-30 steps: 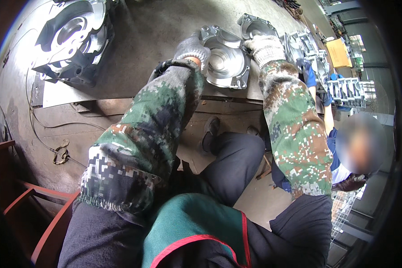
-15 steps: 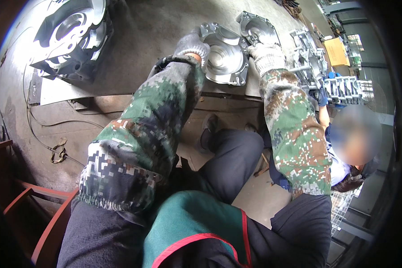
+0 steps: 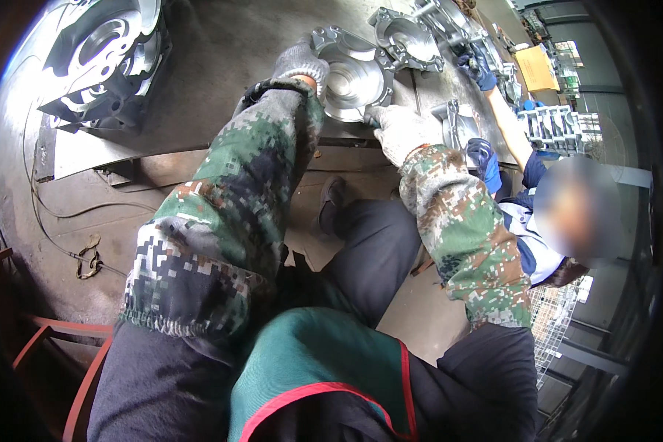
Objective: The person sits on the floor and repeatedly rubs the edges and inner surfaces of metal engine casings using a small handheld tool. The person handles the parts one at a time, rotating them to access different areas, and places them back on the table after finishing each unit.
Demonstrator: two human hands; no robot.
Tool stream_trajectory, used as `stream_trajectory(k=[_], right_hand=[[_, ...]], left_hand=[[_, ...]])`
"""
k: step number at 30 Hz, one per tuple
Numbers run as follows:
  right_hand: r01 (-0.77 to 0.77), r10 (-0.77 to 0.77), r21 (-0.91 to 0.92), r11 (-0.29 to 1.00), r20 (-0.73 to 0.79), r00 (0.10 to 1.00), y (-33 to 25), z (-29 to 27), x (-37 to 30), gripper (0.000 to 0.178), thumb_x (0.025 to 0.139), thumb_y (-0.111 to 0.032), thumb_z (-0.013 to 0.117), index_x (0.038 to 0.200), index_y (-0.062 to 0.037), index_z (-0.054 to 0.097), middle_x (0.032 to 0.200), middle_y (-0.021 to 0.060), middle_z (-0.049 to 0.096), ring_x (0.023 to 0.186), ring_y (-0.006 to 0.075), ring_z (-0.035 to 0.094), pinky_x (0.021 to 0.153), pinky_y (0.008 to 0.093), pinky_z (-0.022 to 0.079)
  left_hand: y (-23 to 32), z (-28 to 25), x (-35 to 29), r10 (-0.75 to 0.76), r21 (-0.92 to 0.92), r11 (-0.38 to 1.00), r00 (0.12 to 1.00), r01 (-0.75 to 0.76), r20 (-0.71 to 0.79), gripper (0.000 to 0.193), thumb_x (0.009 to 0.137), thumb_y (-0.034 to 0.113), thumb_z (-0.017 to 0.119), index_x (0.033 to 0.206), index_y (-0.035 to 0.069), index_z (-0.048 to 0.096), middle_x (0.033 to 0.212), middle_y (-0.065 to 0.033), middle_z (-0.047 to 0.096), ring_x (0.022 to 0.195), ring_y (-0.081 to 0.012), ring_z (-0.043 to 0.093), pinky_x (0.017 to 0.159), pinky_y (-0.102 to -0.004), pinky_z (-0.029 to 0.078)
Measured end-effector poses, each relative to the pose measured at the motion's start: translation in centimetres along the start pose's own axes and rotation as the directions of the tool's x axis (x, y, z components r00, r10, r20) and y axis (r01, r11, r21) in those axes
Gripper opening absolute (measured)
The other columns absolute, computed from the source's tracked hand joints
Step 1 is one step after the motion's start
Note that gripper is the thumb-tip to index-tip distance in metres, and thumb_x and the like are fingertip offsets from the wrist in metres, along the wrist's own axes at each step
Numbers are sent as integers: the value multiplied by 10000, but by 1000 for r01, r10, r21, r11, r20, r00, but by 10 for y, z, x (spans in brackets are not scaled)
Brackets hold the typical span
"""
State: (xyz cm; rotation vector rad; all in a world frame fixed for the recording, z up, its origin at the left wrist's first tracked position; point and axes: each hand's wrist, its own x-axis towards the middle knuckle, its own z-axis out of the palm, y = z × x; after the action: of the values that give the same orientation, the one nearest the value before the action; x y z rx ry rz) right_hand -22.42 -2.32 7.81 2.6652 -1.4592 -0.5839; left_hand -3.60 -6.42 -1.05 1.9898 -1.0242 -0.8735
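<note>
A silvery cast-metal housing (image 3: 352, 79) with a round machined hollow lies at the near edge of the metal table (image 3: 221, 74). My left hand (image 3: 302, 65), in a grey knit glove, is closed on its left rim. At its lower right corner my right hand (image 3: 407, 134), in a pale glove, grips the edge with curled fingertips; part of the grip is hidden. A second metal housing (image 3: 409, 40) lies just beyond, to the right of the first. Camouflage sleeves cover both my forearms.
Stacked larger castings (image 3: 99, 55) stand at the left. On the right, a co-worker's blue-gloved hand (image 3: 482, 74) reaches among more castings (image 3: 446, 20); their other gloved hand (image 3: 482, 156) is by a small metal part (image 3: 455, 125). A yellow box (image 3: 536, 68) stands farther right.
My right hand has moved left and nearer, to the first housing's lower right corner. The second housing sits farther from the near edge. The co-worker's arms have reached in across the table's right side.
</note>
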Motion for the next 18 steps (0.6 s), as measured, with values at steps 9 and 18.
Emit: stream_trajectory(k=[9, 18], right_hand=[[38, -72, -172, 984, -194, 978, 12, 7, 11, 272, 921, -163, 471, 1067, -169, 701, 965, 102, 693, 933, 307, 673, 814, 450, 535], [-21, -28, -210, 977, -226, 974, 22, 28, 13, 241, 913, -158, 496, 1028, -152, 708, 931, 108, 692, 936, 304, 672, 794, 446, 541]], left_hand=[[-7, -3, 3, -35, -23, 999, 999, 35, -5, 550, 783, 125, 608, 1326, 203, 563, 1250, -112, 646, 1195, -300, 593, 1022, -378, 466], [-1, 4, 2, -14, -39, 999, 1000, 14, -12, 562, 794, 129, 605, 1348, 209, 551, 1268, -114, 638, 1202, -295, 591, 1034, -374, 461]])
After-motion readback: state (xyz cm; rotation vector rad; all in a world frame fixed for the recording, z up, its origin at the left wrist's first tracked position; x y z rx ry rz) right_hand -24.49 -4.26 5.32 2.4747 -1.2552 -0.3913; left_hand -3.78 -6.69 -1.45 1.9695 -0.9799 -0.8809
